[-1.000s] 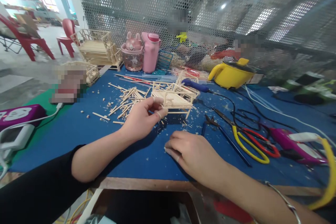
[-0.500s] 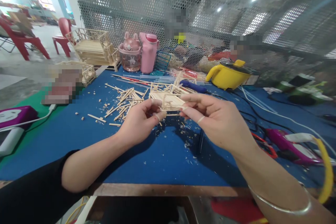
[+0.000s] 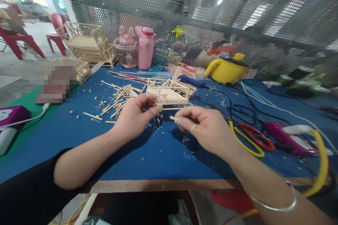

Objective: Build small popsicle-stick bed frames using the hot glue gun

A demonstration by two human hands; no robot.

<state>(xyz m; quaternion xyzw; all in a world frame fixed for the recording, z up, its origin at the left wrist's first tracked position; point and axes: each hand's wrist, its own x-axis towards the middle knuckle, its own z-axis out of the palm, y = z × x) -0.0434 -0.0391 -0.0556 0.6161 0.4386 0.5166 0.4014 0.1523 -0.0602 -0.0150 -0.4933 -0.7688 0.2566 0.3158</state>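
Observation:
Over the blue table mat (image 3: 158, 154), my left hand (image 3: 136, 114) pinches the left end of a small wooden stick frame (image 3: 173, 96), which has a slatted panel and thin rails. My right hand (image 3: 204, 124) is closed, with a short wooden stick piece (image 3: 172, 117) between thumb and index finger, just below and right of the frame and apart from it. Finger bands show on both hands. Behind and left of the frame lies a pile of loose sticks (image 3: 125, 96).
A blue-handled tool (image 3: 191, 81) lies behind the frame. Farther back stand a pink bottle (image 3: 145, 47), a bunny-eared cup (image 3: 126, 51) and a yellow pot (image 3: 228, 70). Red-handled (image 3: 260, 139) and yellow-handled (image 3: 246, 140) tools lie right, near a purple device (image 3: 287, 139). Stick furniture (image 3: 88, 44) stands back left.
My right hand has come away from the frame, downward, and now shows a short stick piece in its fingertips. My left hand still holds the frame. The view has shifted slightly.

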